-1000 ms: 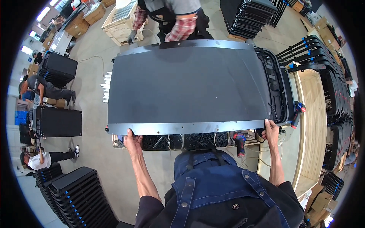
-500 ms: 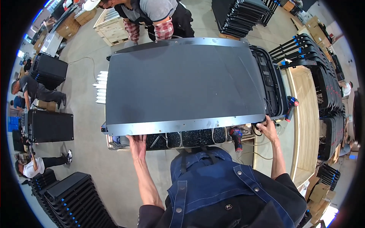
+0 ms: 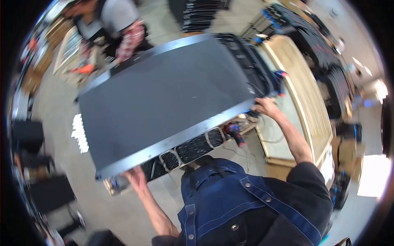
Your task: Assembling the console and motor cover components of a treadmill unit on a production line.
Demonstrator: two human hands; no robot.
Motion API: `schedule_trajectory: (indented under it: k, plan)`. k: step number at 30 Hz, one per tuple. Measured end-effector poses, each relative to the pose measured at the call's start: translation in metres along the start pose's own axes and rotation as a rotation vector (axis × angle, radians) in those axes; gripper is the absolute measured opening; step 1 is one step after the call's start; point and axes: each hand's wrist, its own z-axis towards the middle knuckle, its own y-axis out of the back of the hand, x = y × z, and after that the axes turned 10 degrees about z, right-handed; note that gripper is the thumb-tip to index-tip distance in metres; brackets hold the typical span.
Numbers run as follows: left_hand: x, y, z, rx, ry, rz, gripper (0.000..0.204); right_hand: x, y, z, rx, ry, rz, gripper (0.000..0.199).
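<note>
View had just swung. At left, white strips [image 3: 79,135] sat past the panel's end; an orange item [image 3: 85,69] had appeared by the co-worker [image 3: 121,20]. Left hand [image 3: 136,180] stayed at the panel's near edge, toward its left corner. Dark panel [image 3: 168,98] now ran diagonally in view, over black bins [image 3: 193,148]. Crate and strips rotated with it, so mostly head turn; panel placement looked about the same, meaning handling at that edge was still in hand. Power drill [image 3: 234,130] sat below the edge. Right hand [image 3: 266,105] stayed at the near right corner, wooden crate [image 3: 308,98] beyond. Blur hid the fingers; couldn't tell how tightly either hand closed.
</note>
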Motion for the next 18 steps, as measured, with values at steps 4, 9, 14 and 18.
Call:
schedule_trajectory:
  k: [4, 9, 14, 18]
  plan:
    - [-0.023, 0.030, 0.003, 0.225, 0.078, -0.084, 0.054, -0.011, -0.009, 0.010, 0.029, -0.127, 0.221, 0.039]
    - [-0.015, 0.049, 0.018, 0.271, 0.124, 0.051, 0.049, -0.030, -0.032, -0.021, -0.296, -0.152, 0.195, 0.045]
    - [0.051, 0.079, -0.039, -0.278, 0.104, 0.489, 0.056, -0.024, -0.040, -0.064, -0.889, -0.286, 0.663, 0.033]
    - [0.123, 0.020, -0.068, -0.360, 0.253, 0.860, 0.041, -0.127, -0.043, -0.090, -0.986, -0.618, 0.615, 0.035]
